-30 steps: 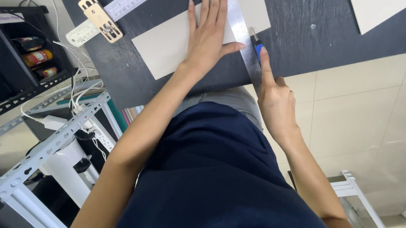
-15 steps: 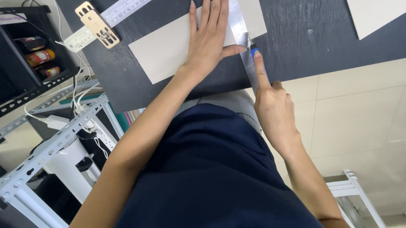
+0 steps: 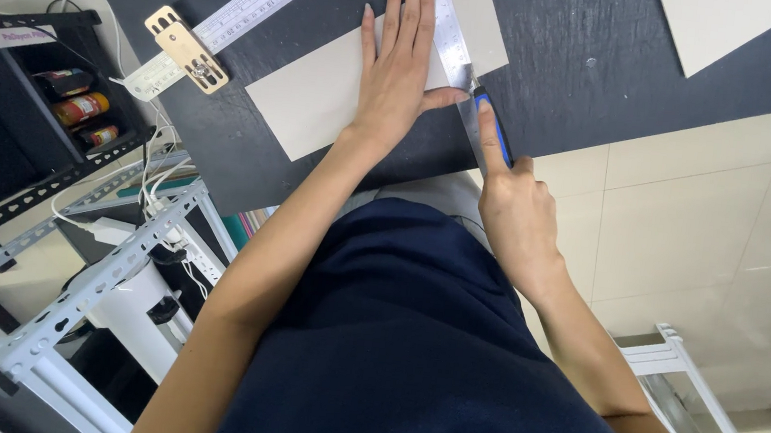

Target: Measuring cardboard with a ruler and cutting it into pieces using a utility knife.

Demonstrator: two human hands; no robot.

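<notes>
Right hand (image 3: 517,223) has slid back toward the near edge of the dark grey tabletop (image 3: 603,58) vs half a sec ago, fist closed round the blue-handled utility knife (image 3: 493,128), forefinger laid along its spine. Blade tip sits against the steel ruler (image 3: 450,37), right by the near edge of the beige rectangular card sheet (image 3: 322,95). Left hand (image 3: 399,65) stays flat, fingers spread, pinning ruler + card. Looks like the cut stroke is abt finished imo. Second, longer ruler w/ brass fitting (image 3: 235,15) lies off toward the table's left edge.
</notes>
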